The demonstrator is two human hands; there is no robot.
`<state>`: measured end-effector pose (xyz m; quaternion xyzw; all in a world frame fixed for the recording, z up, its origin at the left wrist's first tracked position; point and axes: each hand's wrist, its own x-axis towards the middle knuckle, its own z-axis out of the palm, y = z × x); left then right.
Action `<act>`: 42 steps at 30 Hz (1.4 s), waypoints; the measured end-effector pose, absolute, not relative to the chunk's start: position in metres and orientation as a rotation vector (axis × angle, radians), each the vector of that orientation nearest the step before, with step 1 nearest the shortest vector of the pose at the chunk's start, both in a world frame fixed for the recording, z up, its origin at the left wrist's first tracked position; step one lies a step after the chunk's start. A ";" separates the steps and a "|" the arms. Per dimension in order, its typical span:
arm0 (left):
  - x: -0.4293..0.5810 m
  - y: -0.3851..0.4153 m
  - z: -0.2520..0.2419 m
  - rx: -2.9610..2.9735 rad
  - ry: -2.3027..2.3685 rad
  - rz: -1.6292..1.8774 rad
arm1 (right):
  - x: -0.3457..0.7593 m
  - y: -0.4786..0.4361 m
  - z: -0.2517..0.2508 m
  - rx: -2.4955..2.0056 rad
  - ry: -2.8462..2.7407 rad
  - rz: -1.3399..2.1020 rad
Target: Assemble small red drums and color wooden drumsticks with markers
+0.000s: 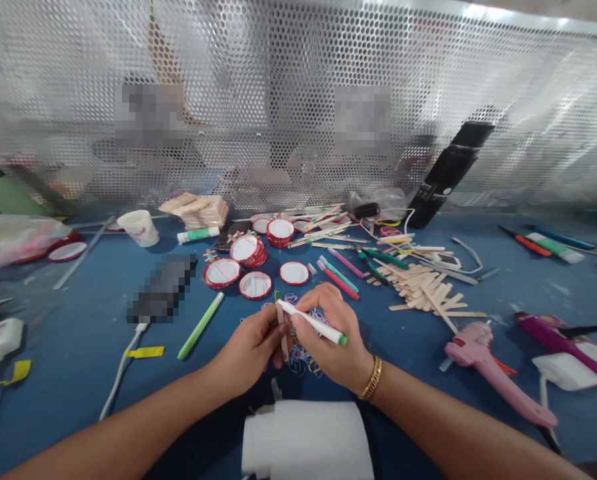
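Pinched upright in my left hand (255, 345) is a wooden craft stick (284, 345), its top end coloured green. My right hand (331, 333) is closed round a white marker (314, 325) with a green end, and the marker's tip is at the green end of the stick. Under both hands lies a tangle of coloured rubber bands (303, 360), partly hidden. A light green marker (201, 327) rests on the table left of my left hand. Just beyond my hands are red-rimmed lids (255, 285) and several coloured markers (339, 280).
Loose craft sticks (431, 288) and a pink glue gun (501, 377) lie to the right. A phone (162, 288) with a cable is at the left, near a paper cup (139, 228). A white roll (308, 440) sits in front. Perforated metal sheeting (278, 100) borders the table's back.
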<state>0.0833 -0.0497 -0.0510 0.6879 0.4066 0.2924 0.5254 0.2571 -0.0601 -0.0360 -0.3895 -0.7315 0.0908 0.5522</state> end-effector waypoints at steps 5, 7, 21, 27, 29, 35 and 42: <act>0.083 -0.050 -0.052 1.645 0.968 0.705 | 0.256 -0.060 -0.036 -0.920 -1.728 0.206; 0.083 -0.050 -0.051 1.641 0.966 0.711 | 0.256 -0.060 -0.036 -0.930 -1.725 0.205; 0.084 -0.049 -0.051 1.594 0.975 0.704 | 0.261 -0.057 -0.035 -1.008 -1.664 0.215; 0.084 -0.049 -0.051 1.603 0.976 0.708 | 0.257 -0.061 -0.035 -0.951 -1.720 0.227; 0.084 -0.049 -0.050 1.615 0.979 0.706 | 0.257 -0.061 -0.035 -0.962 -1.715 0.237; 0.084 -0.050 -0.049 1.614 0.991 0.692 | 0.259 -0.058 -0.036 -0.995 -1.702 0.202; 0.084 -0.050 -0.048 1.593 0.964 0.697 | 0.260 -0.059 -0.034 -0.957 -1.688 0.180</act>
